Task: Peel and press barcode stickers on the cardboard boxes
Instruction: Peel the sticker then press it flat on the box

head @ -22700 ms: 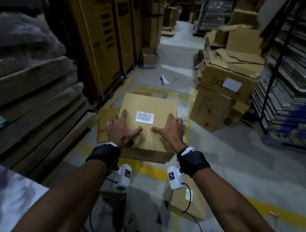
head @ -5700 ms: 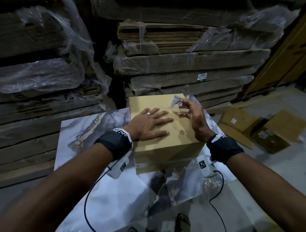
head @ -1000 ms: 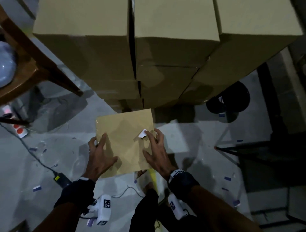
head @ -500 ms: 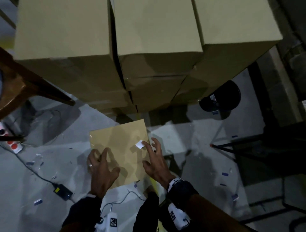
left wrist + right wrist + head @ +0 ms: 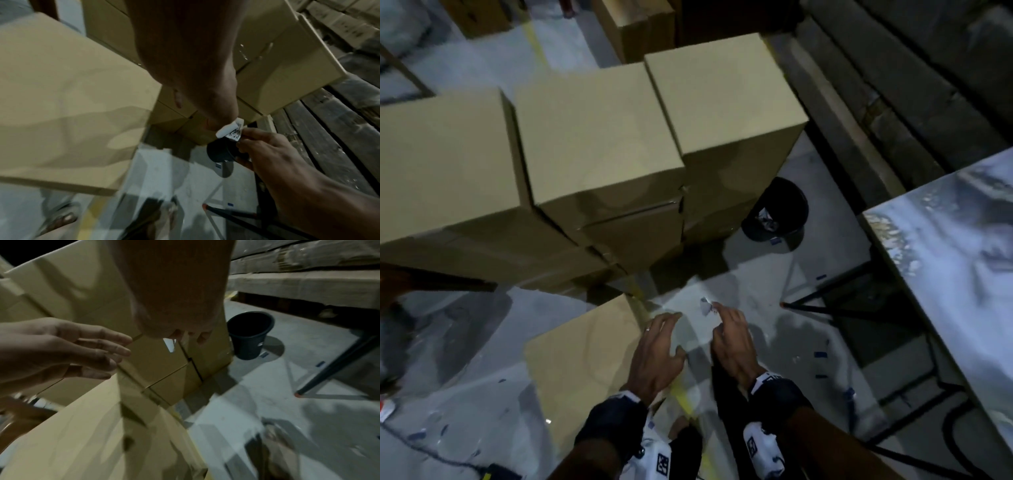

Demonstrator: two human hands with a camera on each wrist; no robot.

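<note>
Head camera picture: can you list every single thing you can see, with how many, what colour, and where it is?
Low cardboard box: one, tan, on the floor under the left hand.
Stacked cardboard boxes: three stacks side by side, tan, behind the low box.
Barcode sticker: one, white with black print, at the right hand's fingertips.
Bucket: one, black, on the floor right of the stacks.
Marbled tabletop: one, grey-white, far right.
Yellow floor line: one, between the hands' wrists.
Left hand: open, fingers spread, empty, over the low box's edge.
Right hand: pinches the sticker.
</note>
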